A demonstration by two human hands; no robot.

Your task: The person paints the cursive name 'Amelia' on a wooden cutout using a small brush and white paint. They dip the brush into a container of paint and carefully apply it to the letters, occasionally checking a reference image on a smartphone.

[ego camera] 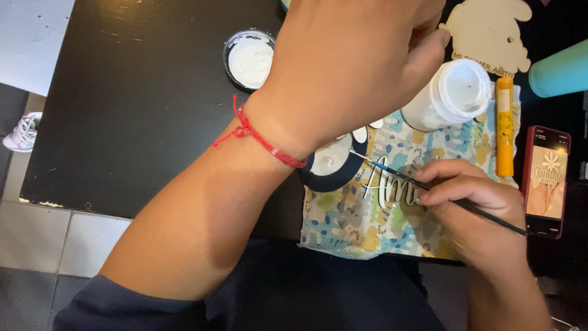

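Observation:
My left hand (349, 61) is raised close to the camera, a red string bracelet on its wrist, its fingers curled beside a white plastic paint jar (450, 98); whether it grips anything is hidden. My right hand (471, 199) holds a thin paintbrush (392, 175) with a blue ferrule. The brush tip points left toward a round dark-blue and white painted piece (334, 165). Under both lies a patterned cloth (367, 227) with a white cut-out script word (386, 187) on it.
A round lid of white paint (250, 59) sits on the black table (141, 110). An orange tube (504, 125), a phone with a lit screen (545, 181), a teal cylinder (560, 70) and a wooden cut-out shape (490, 30) lie at the right. Tiled floor and a shoe (23, 132) show at left.

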